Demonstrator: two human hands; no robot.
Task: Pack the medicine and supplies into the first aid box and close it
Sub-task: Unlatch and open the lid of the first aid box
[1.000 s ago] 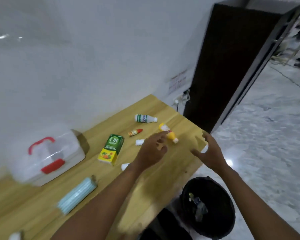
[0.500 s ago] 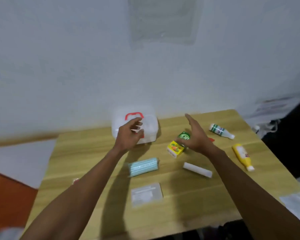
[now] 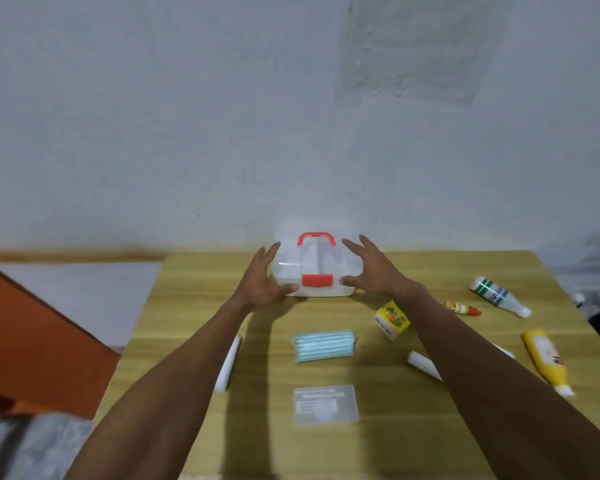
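The clear first aid box [image 3: 321, 266], lid down with red handle and red latch, stands at the table's far edge by the wall. My left hand [image 3: 260, 282] cups its left side and my right hand [image 3: 374, 271] its right side, fingers spread; I cannot tell if they press on it. Nearer me lie a pack of blue masks [image 3: 323, 345], a clear flat packet [image 3: 325, 405], a yellow-green carton [image 3: 392, 320] and two white tubes [image 3: 423, 363] [image 3: 229, 362]. At the right lie a small red-capped bottle [image 3: 462, 308], a white-green bottle [image 3: 497, 295] and a yellow bottle [image 3: 546, 358].
The wooden table [image 3: 187, 289] stands against a white wall. An orange-brown surface [image 3: 32, 341] rises at the left below table height. The yellow bottle lies close to the table's right edge.
The view has swung left from the table's right end to face the box. Both hands have moved from above the loose items to the two sides of the box.
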